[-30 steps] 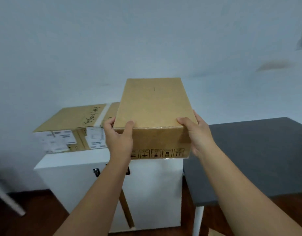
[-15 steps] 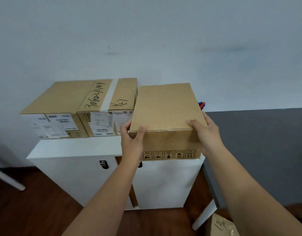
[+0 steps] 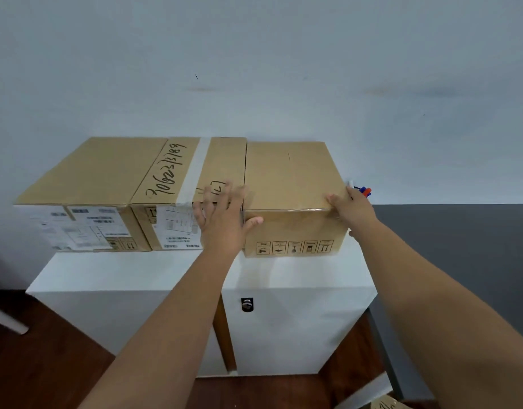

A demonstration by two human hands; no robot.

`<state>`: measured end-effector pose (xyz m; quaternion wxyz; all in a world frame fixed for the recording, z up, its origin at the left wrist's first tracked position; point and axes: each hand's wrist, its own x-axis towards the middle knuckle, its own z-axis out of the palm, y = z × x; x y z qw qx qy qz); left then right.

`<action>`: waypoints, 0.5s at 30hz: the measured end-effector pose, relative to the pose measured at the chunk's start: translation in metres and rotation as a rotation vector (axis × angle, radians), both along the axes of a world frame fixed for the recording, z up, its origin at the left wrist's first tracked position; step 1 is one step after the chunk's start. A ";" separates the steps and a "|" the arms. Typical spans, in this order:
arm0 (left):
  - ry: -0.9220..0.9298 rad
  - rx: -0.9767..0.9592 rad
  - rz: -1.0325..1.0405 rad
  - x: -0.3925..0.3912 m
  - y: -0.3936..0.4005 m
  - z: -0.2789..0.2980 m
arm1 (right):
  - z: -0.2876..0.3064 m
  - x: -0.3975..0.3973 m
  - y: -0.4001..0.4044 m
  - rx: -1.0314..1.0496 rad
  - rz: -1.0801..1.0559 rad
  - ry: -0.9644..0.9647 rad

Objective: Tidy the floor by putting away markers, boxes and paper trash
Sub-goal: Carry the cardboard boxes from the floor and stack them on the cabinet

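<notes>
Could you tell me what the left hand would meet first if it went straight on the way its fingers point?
Probably the taped cardboard box: the left hand has its fingers spread toward that box's near top corner, beside the plain box. Depth is unclear; they may already touch it.

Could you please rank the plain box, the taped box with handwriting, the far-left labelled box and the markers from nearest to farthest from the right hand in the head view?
1. Plain box: the right hand holds its right corner.
2. Markers: just behind the hand, by the wall.
3. Taped box: left of the plain box.
4. Labelled box: far left.
</notes>
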<state>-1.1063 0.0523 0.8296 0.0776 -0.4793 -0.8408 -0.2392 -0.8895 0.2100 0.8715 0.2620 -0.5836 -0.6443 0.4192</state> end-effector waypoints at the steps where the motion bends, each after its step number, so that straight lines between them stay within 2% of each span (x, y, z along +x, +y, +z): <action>1: 0.019 -0.016 -0.011 -0.004 0.006 -0.001 | 0.002 -0.008 0.008 -0.027 -0.014 -0.006; 6: 0.112 0.018 0.028 -0.005 0.016 -0.017 | -0.003 -0.028 0.025 -0.078 -0.116 0.015; 11: 0.007 0.128 0.045 0.028 0.022 -0.025 | -0.022 -0.007 0.012 -0.078 -0.177 0.257; 13: -0.003 0.167 -0.037 0.053 0.027 -0.023 | -0.028 0.018 0.006 -0.051 -0.197 0.232; 15: -0.020 0.184 -0.142 0.082 0.035 -0.021 | -0.036 0.055 0.004 -0.056 -0.204 0.099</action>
